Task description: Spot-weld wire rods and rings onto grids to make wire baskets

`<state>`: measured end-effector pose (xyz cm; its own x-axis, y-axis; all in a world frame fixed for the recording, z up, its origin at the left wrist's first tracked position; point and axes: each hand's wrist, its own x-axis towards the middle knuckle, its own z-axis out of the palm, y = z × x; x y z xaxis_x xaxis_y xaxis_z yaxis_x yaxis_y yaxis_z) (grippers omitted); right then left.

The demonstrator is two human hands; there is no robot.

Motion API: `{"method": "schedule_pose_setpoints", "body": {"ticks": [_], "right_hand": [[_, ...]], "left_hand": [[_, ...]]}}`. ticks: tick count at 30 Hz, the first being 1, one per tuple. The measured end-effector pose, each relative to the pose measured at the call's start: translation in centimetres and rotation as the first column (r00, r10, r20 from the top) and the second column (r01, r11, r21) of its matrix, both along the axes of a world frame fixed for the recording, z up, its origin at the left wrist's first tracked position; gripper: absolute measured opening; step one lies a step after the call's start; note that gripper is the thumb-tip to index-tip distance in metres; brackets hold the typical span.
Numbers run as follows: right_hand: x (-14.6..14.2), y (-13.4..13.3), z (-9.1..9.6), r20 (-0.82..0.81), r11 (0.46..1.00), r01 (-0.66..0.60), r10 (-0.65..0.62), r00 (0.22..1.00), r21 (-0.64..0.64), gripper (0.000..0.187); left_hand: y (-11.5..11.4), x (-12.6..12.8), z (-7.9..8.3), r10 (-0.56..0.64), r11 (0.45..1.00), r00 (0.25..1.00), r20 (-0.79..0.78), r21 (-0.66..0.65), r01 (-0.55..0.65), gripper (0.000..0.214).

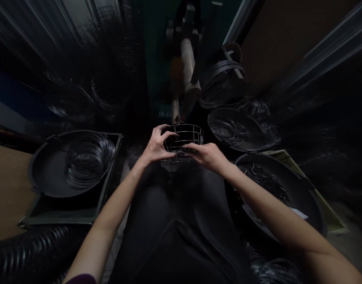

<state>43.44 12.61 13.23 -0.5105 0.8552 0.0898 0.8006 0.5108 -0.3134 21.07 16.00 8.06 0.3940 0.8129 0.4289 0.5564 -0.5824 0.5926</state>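
A small round wire cage, made of thin metal rings and uprights, sits in front of me above my lap. My left hand grips its left rim with curled fingers. My right hand lies over its near right edge, fingers pinched on the lower wires. Both forearms reach in from the bottom of the view over my dark clothing.
A dark pan at left holds a coil of wire rings. At right another pan holds wire, and a nearer pan holds short metal pieces. A machine post stands behind the cage. Ribbed black hose lies at lower left.
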Motion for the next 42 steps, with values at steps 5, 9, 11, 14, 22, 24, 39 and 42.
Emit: {"method": "schedule_pose_setpoints", "body": {"ticks": [5, 9, 11, 14, 22, 24, 39, 42], "right_hand": [[3.3, -3.2, -0.2, -0.496, 0.968, 0.227, -0.250, 0.832, -0.106, 0.029], [7.1, -7.1, -5.6, -0.394, 0.901, 0.413, -0.431, 0.812, -0.134, 0.033], [8.5, -8.8, -9.1, -0.318, 0.918, 0.367, -0.397, 0.861, -0.151, 0.035], [9.3, -9.9, -12.1, -0.316, 0.913, 0.345, -0.400, 0.860, -0.215, 0.035], [5.1, -4.9, -3.8, -0.479, 0.833, 0.168, -0.454, 0.751, -0.527, 0.048], [3.5, -2.7, -2.0, -0.479, 0.837, 0.050, -0.359, 0.801, -0.544, 0.046], [0.0, 0.8, -1.3, 0.237, 0.933, -0.158, 0.082, 0.968, 0.324, 0.033], [0.1, 1.2, -1.1, 0.252, 0.917, -0.176, 0.087, 0.964, 0.358, 0.031]], "left_hand": [[-0.1, -0.4, -0.7, 0.028, 1.000, 0.999, 0.022, -0.009, -0.028, 0.061], [0.0, -0.5, -1.0, 0.052, 0.999, 0.998, 0.029, 0.002, -0.052, 0.062], [0.0, -0.3, -1.0, 0.066, 0.998, 0.997, 0.032, 0.009, -0.066, 0.061], [-0.1, 0.0, -0.9, 0.077, 0.997, 0.996, 0.036, 0.003, -0.077, 0.061], [-0.1, 0.5, -0.5, -0.007, 0.999, 0.999, -0.042, 0.038, 0.008, 0.061], [-0.1, 0.7, -0.4, -0.041, 0.997, 0.996, -0.076, 0.058, 0.045, 0.061], [0.8, 0.0, -0.9, 0.016, 1.000, 0.997, 0.080, -0.027, -0.014, 0.064], [1.0, 0.2, -0.8, -0.013, 1.000, 0.996, 0.085, 0.001, 0.013, 0.066]]}}
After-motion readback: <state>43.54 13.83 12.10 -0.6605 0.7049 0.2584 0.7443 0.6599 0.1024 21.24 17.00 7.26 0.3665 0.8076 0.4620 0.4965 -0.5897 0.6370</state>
